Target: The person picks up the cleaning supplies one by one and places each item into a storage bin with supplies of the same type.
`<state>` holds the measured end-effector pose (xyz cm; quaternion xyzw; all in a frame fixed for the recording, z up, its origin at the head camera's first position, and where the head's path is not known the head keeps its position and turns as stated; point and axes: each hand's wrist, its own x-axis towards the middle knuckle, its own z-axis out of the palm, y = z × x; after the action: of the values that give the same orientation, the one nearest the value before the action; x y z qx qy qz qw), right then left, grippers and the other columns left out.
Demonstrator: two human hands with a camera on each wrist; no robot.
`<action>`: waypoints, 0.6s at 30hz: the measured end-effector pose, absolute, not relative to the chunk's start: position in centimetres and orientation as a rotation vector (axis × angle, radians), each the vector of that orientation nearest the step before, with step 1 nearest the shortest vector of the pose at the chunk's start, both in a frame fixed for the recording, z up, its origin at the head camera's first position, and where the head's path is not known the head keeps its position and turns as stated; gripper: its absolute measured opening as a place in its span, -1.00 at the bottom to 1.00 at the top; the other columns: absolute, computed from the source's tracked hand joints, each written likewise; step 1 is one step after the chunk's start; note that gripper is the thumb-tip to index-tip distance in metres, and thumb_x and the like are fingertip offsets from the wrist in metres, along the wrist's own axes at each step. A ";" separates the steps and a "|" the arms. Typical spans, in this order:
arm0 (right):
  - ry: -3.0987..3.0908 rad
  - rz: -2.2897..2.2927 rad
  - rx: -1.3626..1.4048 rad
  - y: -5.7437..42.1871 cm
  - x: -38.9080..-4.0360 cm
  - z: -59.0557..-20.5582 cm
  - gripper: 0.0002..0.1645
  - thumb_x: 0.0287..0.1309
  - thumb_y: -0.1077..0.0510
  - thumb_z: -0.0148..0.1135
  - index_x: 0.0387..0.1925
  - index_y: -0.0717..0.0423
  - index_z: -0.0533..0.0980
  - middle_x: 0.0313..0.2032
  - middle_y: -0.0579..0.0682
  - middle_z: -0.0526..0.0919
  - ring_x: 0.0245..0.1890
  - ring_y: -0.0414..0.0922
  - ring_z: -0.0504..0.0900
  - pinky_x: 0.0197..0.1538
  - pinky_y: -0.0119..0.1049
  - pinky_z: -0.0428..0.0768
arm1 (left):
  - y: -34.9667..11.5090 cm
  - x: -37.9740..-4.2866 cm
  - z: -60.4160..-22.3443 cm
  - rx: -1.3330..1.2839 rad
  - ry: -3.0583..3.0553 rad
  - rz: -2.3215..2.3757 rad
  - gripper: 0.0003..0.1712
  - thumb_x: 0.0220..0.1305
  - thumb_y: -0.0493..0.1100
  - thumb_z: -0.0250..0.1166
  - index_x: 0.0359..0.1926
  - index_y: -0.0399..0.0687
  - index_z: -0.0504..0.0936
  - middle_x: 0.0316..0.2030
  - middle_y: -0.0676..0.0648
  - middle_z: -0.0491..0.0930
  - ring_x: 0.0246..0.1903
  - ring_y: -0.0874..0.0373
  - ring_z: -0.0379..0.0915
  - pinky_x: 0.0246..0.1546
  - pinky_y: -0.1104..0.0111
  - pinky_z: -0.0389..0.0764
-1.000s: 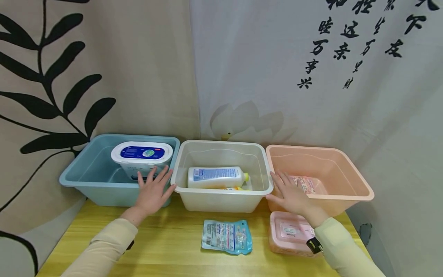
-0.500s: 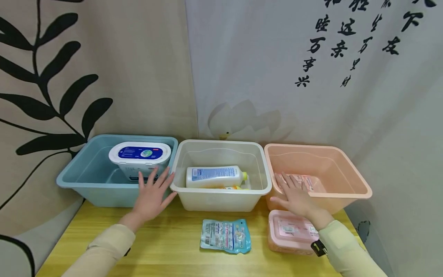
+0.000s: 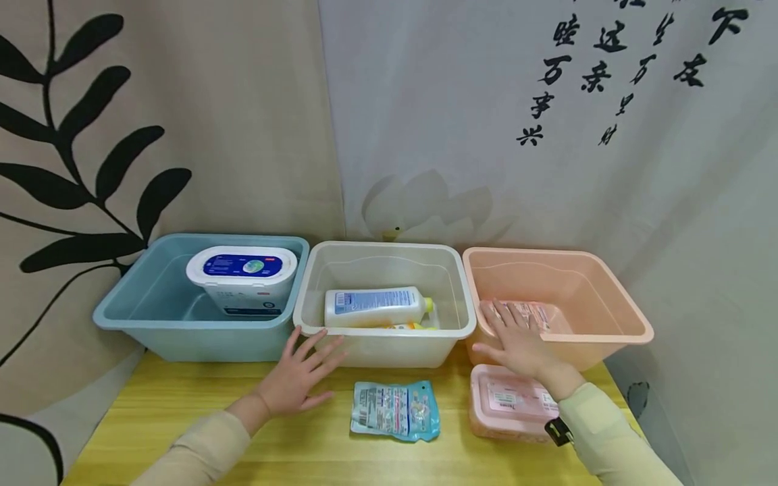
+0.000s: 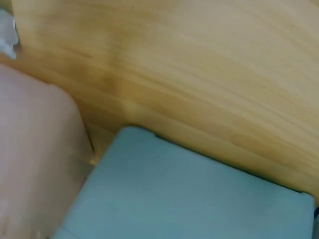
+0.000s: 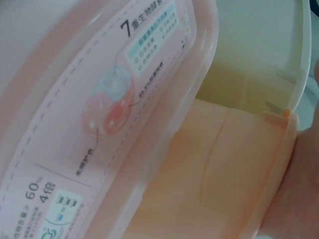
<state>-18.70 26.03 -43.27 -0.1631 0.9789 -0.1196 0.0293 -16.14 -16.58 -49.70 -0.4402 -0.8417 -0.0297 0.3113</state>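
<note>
My left hand (image 3: 300, 378), fingers spread, hovers by the front left corner of the white bin (image 3: 389, 349) and holds nothing. To its right a blue pouch (image 3: 395, 410) lies flat on the table. At the near rim of the peach bin (image 3: 583, 290) is my right hand (image 3: 519, 341), its fingers straight and reaching over the rim. Below that wrist sits a pink lidded box (image 3: 507, 401), whose printed lid (image 5: 114, 107) fills much of the right wrist view. A white bottle (image 3: 373, 308) with a yellow cap lies in the white bin.
A blue bin (image 3: 200, 337) at the left holds a white lidded tub (image 3: 243, 280). Its wall (image 4: 199, 194) shows in the left wrist view. Inside the peach bin lies a pink packet (image 3: 541, 316). The bins stand in a row before a curtain (image 3: 425, 135).
My left hand has moved right and nearer, away from the blue bin toward the pouch. The right hand shifted slightly inward over the peach rim. The head view has drifted a little.
</note>
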 end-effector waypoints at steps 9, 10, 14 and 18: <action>3.027 -0.344 -0.503 26.1 -18.9 -43.4 0.02 0.15 -0.40 -0.01 0.46 0.03 -0.06 0.45 0.22 -0.11 0.40 0.34 -0.11 0.26 0.45 -0.17 | -15.0 -15.5 -51.5 -1.354 -2.171 -0.047 -0.36 0.35 0.30 -0.17 0.24 0.07 0.40 0.26 -0.08 0.37 0.23 -0.12 0.21 0.33 -0.17 -0.11; 3.026 -0.342 -0.504 26.1 -18.9 -43.4 0.03 0.15 -0.40 -0.01 0.46 0.03 -0.06 0.45 0.22 -0.11 0.40 0.34 -0.11 0.26 0.45 -0.17 | -14.8 -15.4 -51.6 -1.375 -2.184 -0.049 -0.36 0.31 0.30 -0.07 0.25 0.07 0.39 0.27 -0.08 0.35 0.23 -0.12 0.21 0.30 -0.17 -0.05; 3.025 -0.338 -0.501 26.1 -18.9 -43.4 0.03 0.15 -0.41 -0.01 0.46 0.03 -0.06 0.45 0.22 -0.11 0.41 0.34 -0.13 0.26 0.45 -0.18 | -13.8 -15.4 -52.3 -1.442 -2.243 -0.059 -0.25 0.09 0.27 0.22 0.26 0.06 0.38 0.31 -0.08 0.31 0.25 -0.12 0.20 0.17 -0.17 0.19; 3.022 -0.335 -0.499 26.0 -18.9 -43.3 0.02 0.15 -0.39 0.00 0.46 0.02 -0.07 0.46 0.21 -0.11 0.41 0.33 -0.13 0.27 0.44 -0.18 | -12.9 -15.5 -53.0 -1.506 -2.288 -0.089 -0.20 0.02 0.27 0.30 0.25 0.06 0.38 0.32 -0.10 0.28 0.26 -0.13 0.17 0.10 -0.17 0.32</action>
<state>-18.88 26.00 -43.29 -0.1620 0.9803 -0.1088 0.0303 -15.46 -12.88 -53.03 -0.5384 -0.8182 -0.0317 0.1993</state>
